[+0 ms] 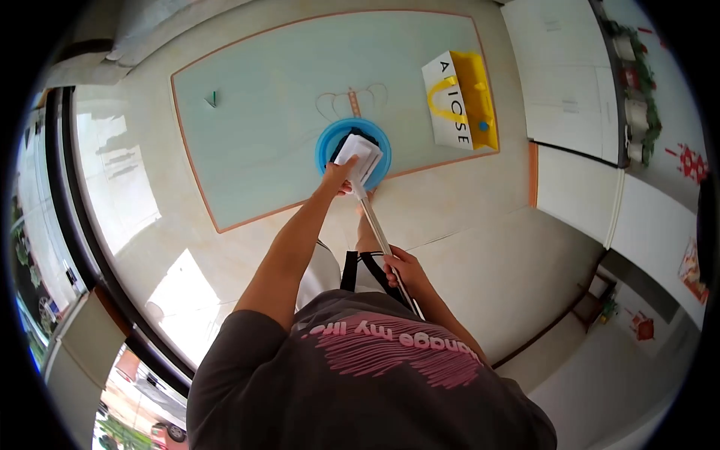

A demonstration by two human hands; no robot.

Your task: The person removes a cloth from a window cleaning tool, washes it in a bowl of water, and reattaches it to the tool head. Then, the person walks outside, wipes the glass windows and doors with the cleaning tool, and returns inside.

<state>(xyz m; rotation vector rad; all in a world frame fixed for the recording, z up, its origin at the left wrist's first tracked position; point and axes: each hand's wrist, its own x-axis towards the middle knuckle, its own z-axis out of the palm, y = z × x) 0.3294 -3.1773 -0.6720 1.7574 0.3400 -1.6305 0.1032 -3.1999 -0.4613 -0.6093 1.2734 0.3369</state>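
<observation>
Shirt (360, 405) at six o'clock, my left hand (341, 177) gripping mop head (364, 154), right hand (407, 270) round pole (378, 229), basin (387, 156) at twelve.

Now seeing smooth plastic on the basin (385, 154) and mop head (361, 153), metallic sheen along the pole (377, 227), matt cloth across the shirt (360, 405)!

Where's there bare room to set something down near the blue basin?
On the orange-edged mat, between the small green item and the basin; a narrower patch lies between basin and shopping bag. Floor is also bare between the mop pole and white cabinets. Crowded: the basin itself, with mop head and left hand.
</observation>
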